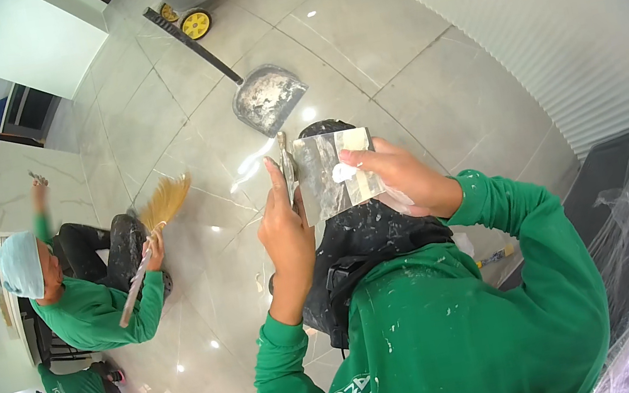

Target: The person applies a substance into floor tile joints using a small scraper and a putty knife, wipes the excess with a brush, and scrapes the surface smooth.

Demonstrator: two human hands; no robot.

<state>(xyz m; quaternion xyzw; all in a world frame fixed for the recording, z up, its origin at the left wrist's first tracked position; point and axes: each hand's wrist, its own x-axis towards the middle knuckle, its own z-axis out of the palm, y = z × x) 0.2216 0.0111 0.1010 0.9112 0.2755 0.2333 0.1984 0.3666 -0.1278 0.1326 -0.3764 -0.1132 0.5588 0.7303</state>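
Glossy grey tiled floor [377, 25], white ribbed wall [551, 11].

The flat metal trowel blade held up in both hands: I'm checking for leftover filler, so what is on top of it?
On the flat metal trowel blade sits a small white dab of filler under the right hand. Its fingers cover the blade's right edge; the left hand holds a narrow metal scraper beside it.

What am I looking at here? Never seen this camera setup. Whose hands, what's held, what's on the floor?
One picture, from a fisheye camera worn on a person's head, looking down; straight lines bend near the rim. No machine: the green-sleeved arms are the wearer's own. The right hand holds a wide metal plastering blade smeared with white filler; the left hand holds a narrower scraper against its edge. On the tiled floor lies a shovel. At left, a co-worker crouches with a straw broom.
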